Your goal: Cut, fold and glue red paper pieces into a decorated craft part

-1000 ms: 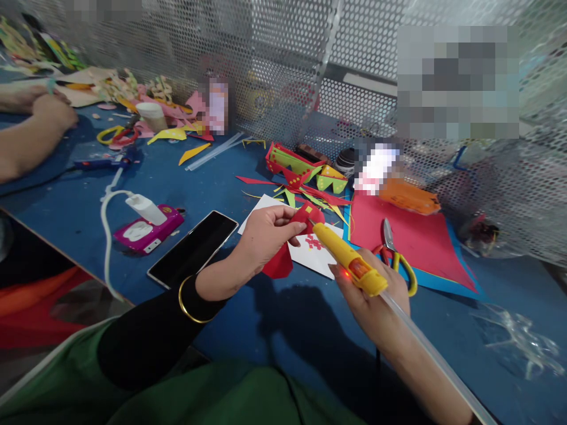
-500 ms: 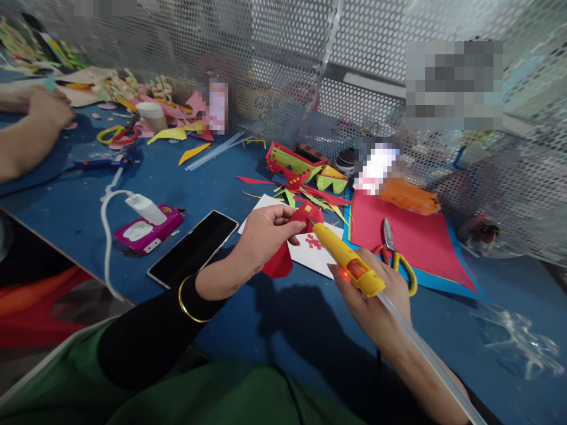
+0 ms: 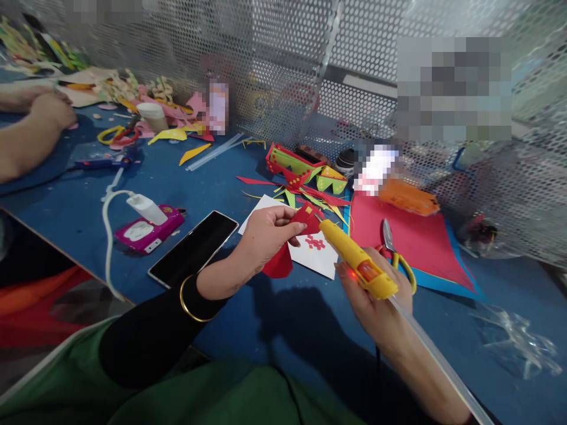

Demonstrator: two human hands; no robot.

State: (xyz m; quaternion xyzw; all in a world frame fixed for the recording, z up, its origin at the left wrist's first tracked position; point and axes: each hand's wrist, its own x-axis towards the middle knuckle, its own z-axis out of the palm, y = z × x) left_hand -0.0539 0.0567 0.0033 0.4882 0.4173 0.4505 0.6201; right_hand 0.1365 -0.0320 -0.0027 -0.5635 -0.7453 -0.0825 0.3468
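Note:
My left hand (image 3: 268, 236) pinches a red paper cutout (image 3: 280, 264) between thumb and fingers; a small yellow square shows on its upper part. My right hand (image 3: 381, 289) is wrapped round a yellow hot glue gun (image 3: 349, 251) with a lit red light. Its nozzle points at the right side of the red cutout; whether it touches cannot be made out. A clear glue stick (image 3: 436, 348) runs out of the gun's back. Under the cutout lies a white sheet (image 3: 325, 262) bearing several tiny red pieces (image 3: 315, 242).
Scissors (image 3: 388, 236) lie on red paper (image 3: 416, 236) to the right. Left are a black-screened phone (image 3: 195, 248), a purple power strip (image 3: 150, 227) and a blue glue gun (image 3: 108, 162). Paper scraps (image 3: 295, 186) lie behind the sheet. A co-worker's hands (image 3: 51, 106) rest far left.
My right hand has moved the glue gun slightly right, drawing its nozzle away from the middle of the cutout. My left hand keeps its hold almost unmoved.

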